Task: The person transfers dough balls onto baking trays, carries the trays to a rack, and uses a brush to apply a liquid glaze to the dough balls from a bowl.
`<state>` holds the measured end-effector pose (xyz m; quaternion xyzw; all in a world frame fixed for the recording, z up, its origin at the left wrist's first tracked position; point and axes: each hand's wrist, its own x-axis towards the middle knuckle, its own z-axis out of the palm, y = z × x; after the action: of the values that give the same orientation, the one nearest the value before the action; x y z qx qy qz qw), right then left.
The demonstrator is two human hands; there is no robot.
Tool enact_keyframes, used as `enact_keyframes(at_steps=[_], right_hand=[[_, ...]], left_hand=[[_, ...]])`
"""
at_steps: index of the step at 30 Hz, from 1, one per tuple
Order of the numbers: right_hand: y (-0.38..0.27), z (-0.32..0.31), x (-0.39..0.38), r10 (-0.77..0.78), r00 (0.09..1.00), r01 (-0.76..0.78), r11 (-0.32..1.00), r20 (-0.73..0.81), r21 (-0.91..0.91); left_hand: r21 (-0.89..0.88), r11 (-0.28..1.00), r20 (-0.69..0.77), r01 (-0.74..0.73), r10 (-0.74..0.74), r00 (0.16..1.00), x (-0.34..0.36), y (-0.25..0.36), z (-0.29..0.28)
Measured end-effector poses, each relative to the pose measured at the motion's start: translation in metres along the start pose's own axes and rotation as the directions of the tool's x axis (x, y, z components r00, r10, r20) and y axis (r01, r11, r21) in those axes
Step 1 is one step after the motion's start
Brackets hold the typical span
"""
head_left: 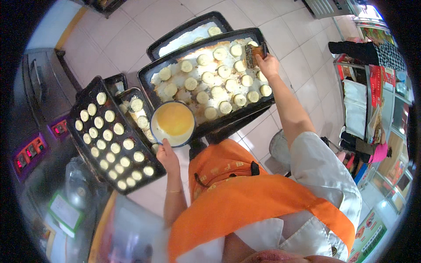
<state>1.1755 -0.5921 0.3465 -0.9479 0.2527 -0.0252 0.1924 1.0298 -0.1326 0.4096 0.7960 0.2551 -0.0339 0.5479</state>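
My left hand [167, 156] grips the rim of a white bowl [193, 137] with yellow liquid in it, like beaten egg. The bowl hangs over the near left corner of a large black baking tray [144, 83]. Rows of round pale pastries [224, 71] lie on that tray's stained lining. In my right hand [268, 65] is a wide pastry brush [253, 56] with a brown handle. Its bristles are over the tray's far right corner, at a pastry there; whether they touch it I cannot tell.
Left of the bowl, a dark tray [144, 144] of pastries lies tilted. A smaller tray [139, 109] sits between, and another tray [188, 37] shows behind. Ovens with lit panels [30, 155] line the left side. A metal bin [279, 147] stands at right. People and shelves are farther right.
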Motion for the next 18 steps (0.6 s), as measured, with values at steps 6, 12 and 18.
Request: enact_keyframes(at_steps=[6,12,18], right_hand=[[-0.141,0.08,-0.052,-0.099,0.94,0.033,0.978,0.326,0.204],[-0.262,0.148,-0.11,-0.465,0.749,0.351,0.883,0.473,0.311],[-0.109,0.08,0.011,-0.031,0.94,-0.022,0.988,0.339,0.151]], left_hand=[[-0.136,0.965,-0.142,0.226,-0.245,0.959,-0.011,-0.003,-0.051],[-0.102,0.947,-0.344,0.303,-0.32,0.883,-0.014,0.009,-0.075],[-0.14,0.954,-0.344,0.265,-0.298,0.89,-0.014,0.022,-0.073]])
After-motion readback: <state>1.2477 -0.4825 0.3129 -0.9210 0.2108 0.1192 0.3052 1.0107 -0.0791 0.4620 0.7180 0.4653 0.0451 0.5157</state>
